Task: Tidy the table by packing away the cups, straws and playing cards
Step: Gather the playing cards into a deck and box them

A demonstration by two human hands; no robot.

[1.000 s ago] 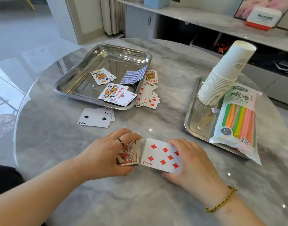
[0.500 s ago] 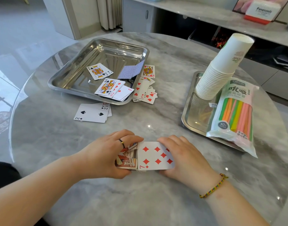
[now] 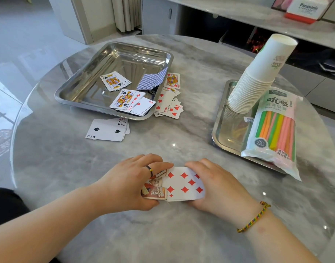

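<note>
Card stack (image 3: 183,185), seven of diamonds on top, has slid deeper into the card box (image 3: 154,188): left hand (image 3: 130,185) grips the box, right hand (image 3: 217,186) holds the stack's outer end. Loose cards (image 3: 106,130) lie beyond the grip, cups (image 3: 257,76) and straws (image 3: 274,130) up-right of it, so packing's only partly done.

1. Our left hand (image 3: 132,184) sits low centre of the frame, fingers curled over the top of the card box (image 3: 153,188), thumb tucked under it.
2. Our right hand (image 3: 217,186) is just right of it, fingers wrapped over the far edge of the cards (image 3: 183,184); the thumb's hidden.
3. Index fingertips are close, not touching.
4. Both forearms are bare, coming in from the lower left and lower right corners.
</note>
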